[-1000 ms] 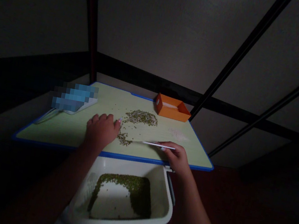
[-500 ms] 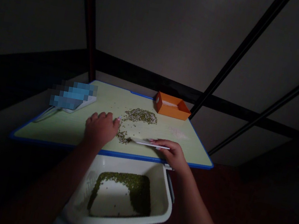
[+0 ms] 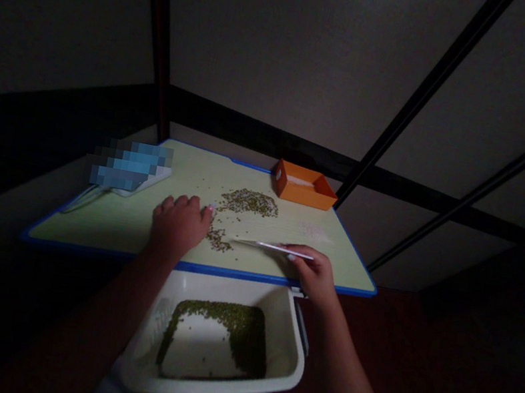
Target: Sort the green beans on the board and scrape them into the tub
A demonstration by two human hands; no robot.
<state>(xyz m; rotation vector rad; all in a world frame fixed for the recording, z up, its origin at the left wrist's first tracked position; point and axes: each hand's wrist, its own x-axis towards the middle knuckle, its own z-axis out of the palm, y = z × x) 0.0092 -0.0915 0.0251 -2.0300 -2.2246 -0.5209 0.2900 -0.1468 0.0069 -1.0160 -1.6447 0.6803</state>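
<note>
My right hand [image 3: 315, 275] grips a thin, flat white card [image 3: 278, 249] near the front of the table, its free end pointing left. Just beyond that end lies a small scatter of mung beans [image 3: 218, 240]. A larger heap of mung beans [image 3: 250, 202] spreads farther back. My left hand [image 3: 179, 228] rests on the tabletop left of the small scatter, fingers curled with the thumb beside them; whatever they hold, if anything, is hidden. Below the table's front edge, a white plastic basin [image 3: 288, 357] holds many more mung beans along its back and right side.
An orange open box [image 3: 306, 195] stands at the table's back right corner. On the left lies a pale device with a cable, its top blurred out in blue [image 3: 133, 165]. The light green tabletop [image 3: 105, 226] has a blue rim, and wall panels rise behind it.
My right hand has drawn the card slightly to the right and up, away from the small scatter of beans. The left hand stays in nearly the same place.
</note>
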